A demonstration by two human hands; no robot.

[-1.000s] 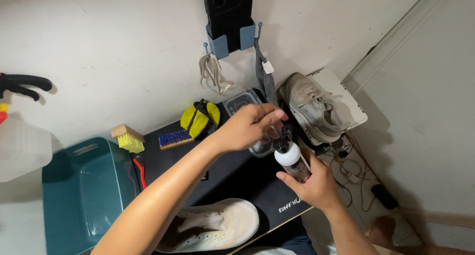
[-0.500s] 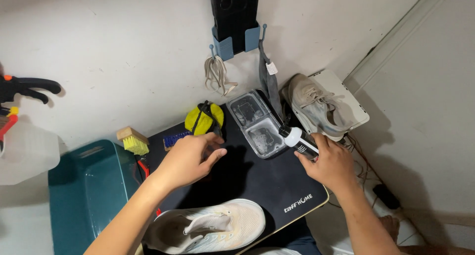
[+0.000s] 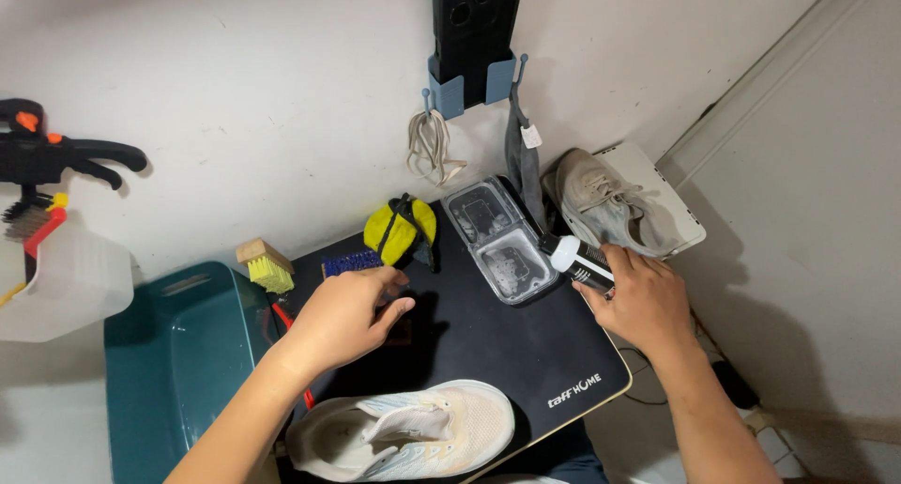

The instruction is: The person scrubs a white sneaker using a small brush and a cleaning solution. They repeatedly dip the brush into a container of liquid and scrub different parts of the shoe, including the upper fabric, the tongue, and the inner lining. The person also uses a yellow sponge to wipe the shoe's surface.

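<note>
Bottle (image 3: 582,261): one, black-bodied with a white cap, lies tilted at the right edge of the black mat (image 3: 526,353), its cap touching the clear tray (image 3: 497,242). The right hand (image 3: 641,298) wraps its fingers around the bottle's lower end, closed on it. The left hand (image 3: 343,317) hovers over the mat's left part with fingers loosely curled and half open, holding nothing; its fingertips are just beside the blue brush (image 3: 352,261).

Counted in the head view: two shoes, a white shoe (image 3: 404,430) at the mat's near edge and a grey shoe (image 3: 601,202) on a white stand to the right; one two-compartment tray; one yellow cloth (image 3: 402,229); two brushes, the blue one and a yellow-bristled brush (image 3: 266,263); one teal tub (image 3: 178,353) at left.
</note>
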